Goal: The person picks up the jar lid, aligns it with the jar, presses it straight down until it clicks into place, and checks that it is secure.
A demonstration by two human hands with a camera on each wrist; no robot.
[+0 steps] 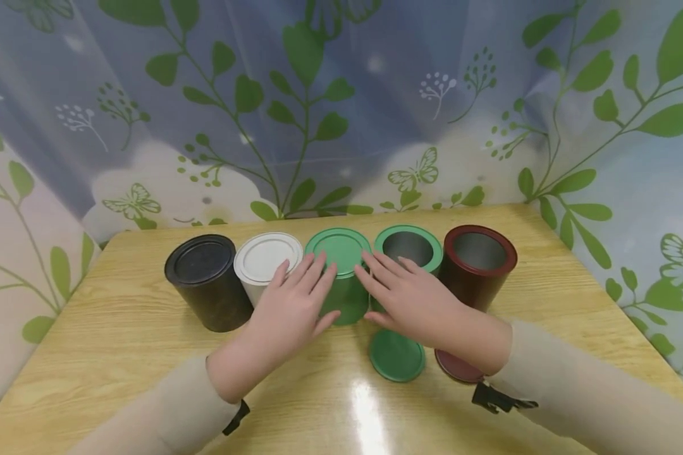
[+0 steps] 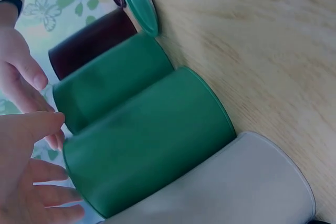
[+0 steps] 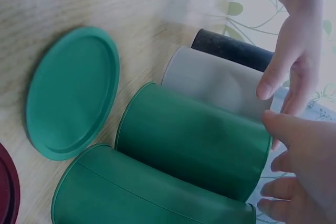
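Observation:
Five canisters do not overlap in a row; the middle one is a green canister (image 1: 347, 300) with its lid on. My left hand (image 1: 293, 306), fingers spread, lies over the gap between it and the white lidded canister (image 1: 262, 256). My right hand (image 1: 415, 300), fingers extended, reaches to the lidded green canister's right edge, in front of a lidless green canister (image 1: 382, 236). Both hands' fingertips are at the middle lid; whether they touch it I cannot tell. Nothing is gripped. In the left wrist view, the canister walls (image 2: 152, 140) stand side by side.
A black lidded canister (image 1: 216, 300) stands at the left end, a dark red lidless one (image 1: 467, 287) at the right. A loose green lid (image 1: 397, 357) and a dark red lid (image 1: 454, 365), partly under the right forearm, lie on the wooden table (image 1: 119, 354). A leaf-patterned curtain (image 1: 364, 139) hangs behind.

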